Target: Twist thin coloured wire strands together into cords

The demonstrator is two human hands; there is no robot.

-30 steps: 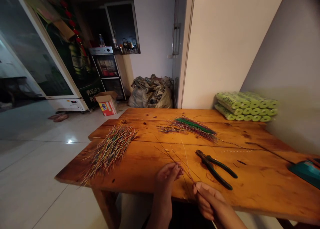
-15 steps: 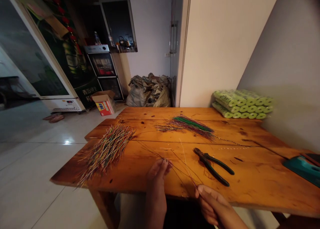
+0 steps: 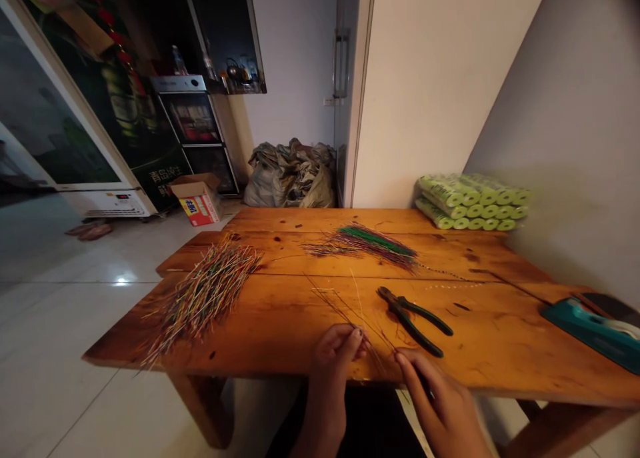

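Observation:
Over the table's front edge, my left hand [image 3: 340,351] is closed in a pinch on a few thin wires [image 3: 330,303] that point up and to the left. My right hand [image 3: 435,385] pinches thin wires too, close by on the right; their ends cross the space between the hands. Which strand belongs to which hand is hard to make out. Diagonal cutting pliers [image 3: 413,318] with dark green handles lie just beyond my right hand, jaws toward the far left. A loose heap of multicoloured wires [image 3: 210,285] lies on the left. Farther back is a bundle of green and reddish wires [image 3: 375,241].
The wooden table [image 3: 280,311] has a teal tape dispenser [image 3: 590,328] at its right end. Packs of green-wrapped rolls [image 3: 470,201] are stacked at the back right. A cardboard box [image 3: 197,201] and stuffed sacks [image 3: 293,175] stand on the floor behind.
My left hand has moved right, nearer my right hand, and the wires between them have drawn together. The whole view has shifted slightly.

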